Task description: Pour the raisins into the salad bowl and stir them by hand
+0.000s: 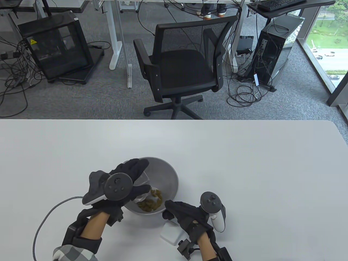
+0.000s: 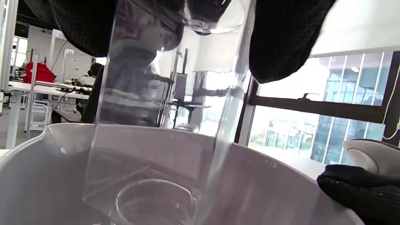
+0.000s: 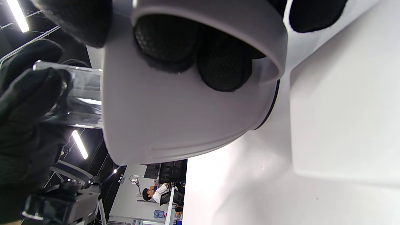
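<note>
Risk, as judged: the left hand (image 1: 119,187) is clamped round a clear glass (image 1: 142,187) tipped mouth-down over the salad bowl (image 1: 170,174). The wall is smooth and slippery-looking against the knit glove, so a slackened grip could drop it into the bowl; a hasty withdrawal could flick stragglers over the rim onto the counter (image 1: 244,163). The raisins (image 1: 152,201) lie heaped on the bowl's near inner slope, just below the glass mouth: small, wrinkled, olive-brown. The bowl is brushed metal, round and deep. The right hand (image 1: 187,216) clasps the bowl's near rim, fingers curled inside; if released, stirring could skate it
</note>
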The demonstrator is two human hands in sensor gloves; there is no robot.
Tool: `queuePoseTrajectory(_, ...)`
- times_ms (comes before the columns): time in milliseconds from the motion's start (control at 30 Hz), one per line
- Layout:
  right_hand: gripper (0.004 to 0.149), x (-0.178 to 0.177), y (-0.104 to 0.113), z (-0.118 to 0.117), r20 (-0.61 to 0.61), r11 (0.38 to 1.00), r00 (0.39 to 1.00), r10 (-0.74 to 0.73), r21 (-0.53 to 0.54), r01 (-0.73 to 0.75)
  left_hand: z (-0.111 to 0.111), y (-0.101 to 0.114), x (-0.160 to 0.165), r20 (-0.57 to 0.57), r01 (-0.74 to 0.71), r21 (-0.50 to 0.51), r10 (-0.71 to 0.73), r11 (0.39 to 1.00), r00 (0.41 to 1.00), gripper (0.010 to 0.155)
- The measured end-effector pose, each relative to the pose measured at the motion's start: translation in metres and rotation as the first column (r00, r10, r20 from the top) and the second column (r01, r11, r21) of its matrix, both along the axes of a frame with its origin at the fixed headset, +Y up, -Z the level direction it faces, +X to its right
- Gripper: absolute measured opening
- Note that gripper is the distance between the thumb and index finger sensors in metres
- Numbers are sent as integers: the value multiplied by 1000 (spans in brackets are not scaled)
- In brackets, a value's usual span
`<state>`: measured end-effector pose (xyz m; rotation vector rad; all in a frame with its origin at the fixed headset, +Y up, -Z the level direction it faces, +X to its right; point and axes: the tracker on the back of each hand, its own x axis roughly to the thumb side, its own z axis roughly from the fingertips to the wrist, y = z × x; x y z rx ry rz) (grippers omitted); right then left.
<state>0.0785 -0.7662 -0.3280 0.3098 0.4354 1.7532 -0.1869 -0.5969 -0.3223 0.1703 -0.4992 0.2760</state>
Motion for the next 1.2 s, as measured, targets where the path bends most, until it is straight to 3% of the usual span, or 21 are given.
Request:
queuePoseTrajectory(200,54,0,0,0,-4,1000,1000,1,3,-1,21,-31,-61,3,-216,-41,216,976,976,94)
queuePoseTrajectory(333,55,1,-1,-1,-7,1000,1000,2,6,-1,40,-80,-114,-15,-403,-151,406,903,914,98)
queuePoseTrajectory(400,55,1,-1,-1,0,1000,1000,-6,1,6,39,-99,-129,-66,-326,-272,320,906,945,96)
queuePoseTrajectory(500,54,1,-1,-1,-3,1000,1000,0,7,0,27,-134,-144,-169,-77,-383,12,920,985,94)
queuePoseTrajectory(567,55,1,-1,-1,-7,1000,1000,1,8,-1,19,-156,-155,-265,-109,-406,-3,908,964,94)
queuePoseTrajectory(633,54,1,-1,-1,-3,1000,1000,6,11,-5,16,-182,-172,-347,-253,-490,80,834,935,94)
queuePoseTrajectory(700,54,1,-1,-1,-1,1000,1000,7,12,-7,18,-188,-183,-393,-304,-512,96,804,914,93)
queuePoseTrajectory(767,54,1,0,-1,6,1000,1000,18,17,-18,17,-185,-184,-368,-292,-506,102,812,924,94)
queuePoseTrajectory(833,54,1,1,-1,10,999,999,36,26,-37,18,-180,-187,-332,-295,-594,105,748,937,111)
queuePoseTrajectory(867,54,1,1,-2,13,999,999,40,27,-41,19,-172,-188,-308,-331,-657,159,677,938,121)
queuePoseTrajectory(900,54,1,1,-2,12,999,999,38,24,-38,23,-161,-189,-308,-349,-665,183,660,934,126)
queuePoseTrajectory(933,54,1,0,-2,7,999,1000,31,19,-31,27,-143,-190,-292,-338,-625,191,704,937,128)
queuePoseTrajectory(1000,54,2,-1,-2,9,1000,1000,23,14,-23,39,-100,-186,-247,-321,-444,230,836,941,126)
queuePoseTrajectory(1067,55,3,0,-3,9,1000,1000,27,15,-27,58,-54,-160,-176,-298,-163,270,940,947,116)
queuePoseTrajectory(1133,54,2,1,-3,12,999,999,46,26,-46,62,-25,-121,-172,-296,47,300,954,938,99)
queuePoseTrajectory(1167,55,2,1,-3,14,998,999,49,28,-49,56,-13,-92,-155,-285,86,296,955,943,89)
queuePoseTrajectory(1200,55,2,1,-3,15,998,999,48,28,-48,47,-7,-71,-116,-264,37,266,964,957,81)
